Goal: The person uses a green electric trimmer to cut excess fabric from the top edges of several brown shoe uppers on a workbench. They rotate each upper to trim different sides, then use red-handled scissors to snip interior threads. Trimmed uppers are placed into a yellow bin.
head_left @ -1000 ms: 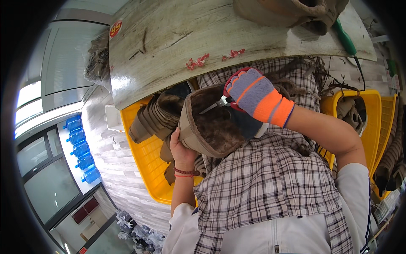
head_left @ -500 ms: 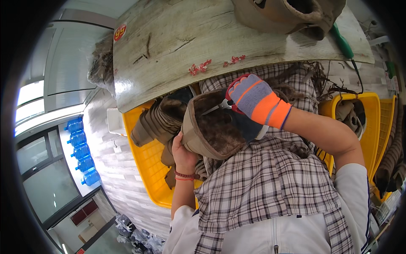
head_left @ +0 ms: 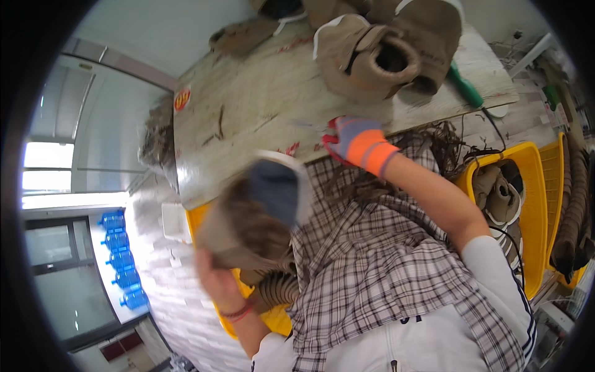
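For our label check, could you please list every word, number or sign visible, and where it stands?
Round red sticker on the table: light characters, not transcribed here.
White top: dark lettering, partly hidden by the plaid apron.
Brown upper at the table's right: faint lettering, too blurred.
Fur-lined piece in the left hand: blurred, none readable.

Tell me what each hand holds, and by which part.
Left hand: a fur-lined piece, by its outer left side, though blurred. Right hand: scissors, by the red handles.
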Motion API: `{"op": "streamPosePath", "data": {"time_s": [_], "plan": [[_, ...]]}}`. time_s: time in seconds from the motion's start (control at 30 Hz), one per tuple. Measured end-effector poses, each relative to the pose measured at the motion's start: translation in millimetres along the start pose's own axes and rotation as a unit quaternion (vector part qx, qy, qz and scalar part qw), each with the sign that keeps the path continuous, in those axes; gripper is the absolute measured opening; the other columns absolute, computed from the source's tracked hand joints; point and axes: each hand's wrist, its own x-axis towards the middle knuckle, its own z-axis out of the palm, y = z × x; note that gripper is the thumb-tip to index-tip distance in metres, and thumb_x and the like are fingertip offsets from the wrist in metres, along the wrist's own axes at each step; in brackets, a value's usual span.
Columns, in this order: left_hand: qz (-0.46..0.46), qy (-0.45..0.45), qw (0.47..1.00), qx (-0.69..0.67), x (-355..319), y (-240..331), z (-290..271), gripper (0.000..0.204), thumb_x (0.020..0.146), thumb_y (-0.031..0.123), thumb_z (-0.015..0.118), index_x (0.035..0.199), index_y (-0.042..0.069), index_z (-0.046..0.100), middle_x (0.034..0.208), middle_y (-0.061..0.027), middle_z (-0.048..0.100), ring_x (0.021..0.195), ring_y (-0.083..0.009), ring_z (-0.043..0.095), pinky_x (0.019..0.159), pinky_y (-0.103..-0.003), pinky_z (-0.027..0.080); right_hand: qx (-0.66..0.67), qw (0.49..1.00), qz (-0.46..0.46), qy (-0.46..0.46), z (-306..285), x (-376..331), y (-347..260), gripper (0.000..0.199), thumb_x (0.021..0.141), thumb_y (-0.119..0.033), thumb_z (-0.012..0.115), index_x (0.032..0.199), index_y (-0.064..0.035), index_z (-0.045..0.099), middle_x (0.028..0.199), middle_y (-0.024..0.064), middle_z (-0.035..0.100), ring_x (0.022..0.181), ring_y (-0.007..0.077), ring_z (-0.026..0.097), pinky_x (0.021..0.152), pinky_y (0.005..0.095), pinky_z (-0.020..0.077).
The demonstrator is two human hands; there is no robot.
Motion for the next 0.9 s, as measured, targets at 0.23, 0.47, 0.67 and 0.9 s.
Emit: {"op": "streamPosePath", "data": {"time_s": [0.23, 0.47, 0.67, 0.9], "plan": [[0.508, -0.04, 0.835, 0.21, 25, 36, 123, 0.039, 0.091, 0.014, 0.06, 0.121, -0.009, 0.051, 0.122, -0.0146, 0.056, 0.11, -0.02, 0.052, 0.098, -0.034, 0.037, -0.12, 0.98, -0.096, -0.124, 46, 119, -83, 0.03, 0.083, -0.022, 0.054, 0.105, -0.0062, 0.067, 0.104, 0.015, 0.066, 0.089, 0.0305, 0.064, 0.073, 0.044, 0.0524], [0.571, -0.304, 0.601, 0.47, -16, -11, 254, 0.029, 0.076, 0.012, 0.07, 0.091, -0.008, 0.055, 0.096, -0.0263, 0.058, 0.1, -0.0484, 0.053, 0.096, -0.052, 0.039, 0.259, 0.945, -0.178, 0.092, 40, 53, -13, 0.031, 0.084, -0.016, 0.055, 0.113, -0.0048, 0.059, 0.112, 0.0142, 0.061, 0.098, 0.0285, 0.06, 0.081, 0.0399, 0.0502], [0.554, -0.378, 0.49, 0.557, -3, -86, 348, 0.018, 0.079, 0.011, 0.063, 0.088, 0.0, 0.052, 0.081, -0.0186, 0.058, 0.086, -0.0353, 0.054, 0.077, -0.043, 0.038, 0.736, 0.637, 0.101, 0.204, 62, 21, 159, 0.024, 0.087, -0.007, 0.052, 0.11, -0.0038, 0.055, 0.112, 0.0136, 0.058, 0.099, 0.024, 0.059, 0.078, 0.037, 0.0519], [0.432, -0.31, 0.434, 0.727, 41, -71, 362, 0.037, 0.08, 0.037, 0.066, 0.072, 0.002, 0.058, 0.07, -0.0136, 0.065, 0.063, -0.0319, 0.062, 0.074, -0.04, 0.043, 0.846, 0.42, 0.209, 0.254, 2, 49, 121, 0.023, 0.092, -0.013, 0.052, 0.113, -0.005, 0.05, 0.107, 0.0082, 0.057, 0.093, 0.024, 0.058, 0.08, 0.0392, 0.0517]]}}
